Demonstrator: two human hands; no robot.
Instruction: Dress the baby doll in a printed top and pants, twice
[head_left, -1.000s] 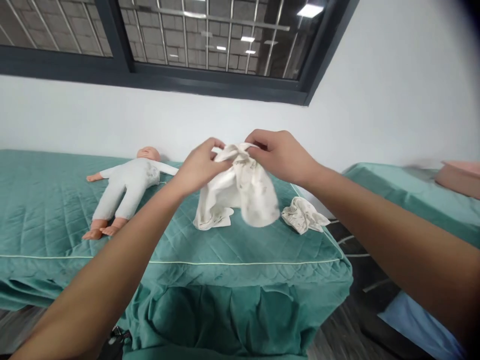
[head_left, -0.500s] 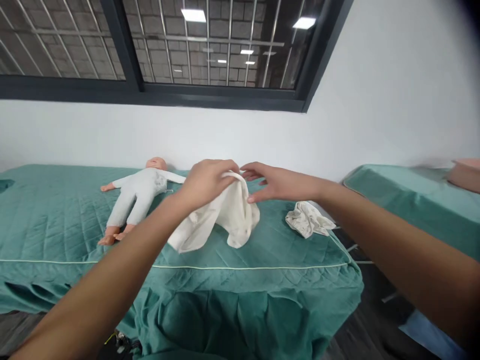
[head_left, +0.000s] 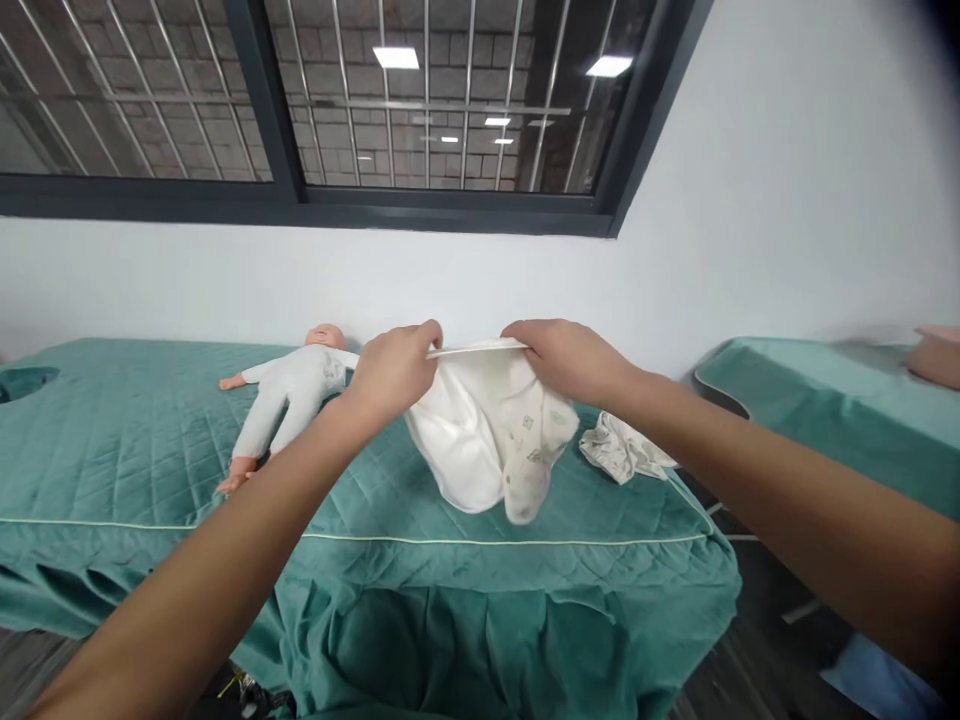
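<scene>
My left hand [head_left: 399, 368] and my right hand [head_left: 564, 358] are both closed on a white baby garment [head_left: 484, 430]. They pinch its upper edge at two spots, and the edge runs taut between them. Below, the cloth hangs over the bed in two rounded lobes; the right one carries a small printed pattern. Whether it is trousers or a top I cannot tell. Left of my hands a baby doll [head_left: 296, 385] in a pale one-piece lies on its back, partly behind my left forearm. A crumpled patterned cloth [head_left: 621, 448] rests near the bed's right end, beyond my right forearm.
The bed [head_left: 150, 430] has a green quilted cover, with a draped skirt [head_left: 465, 640] along the front. Behind it are a white wall and a barred window [head_left: 450, 100]. To the right stands another green-covered bed [head_left: 832, 390] across a gap, with a pinkish object [head_left: 934, 357] on it.
My right hand has taken hold of the garment's edge. My hands have moved apart, stretching the edge, and the cloth now hangs open, shifted to the right and turned so its print shows.
</scene>
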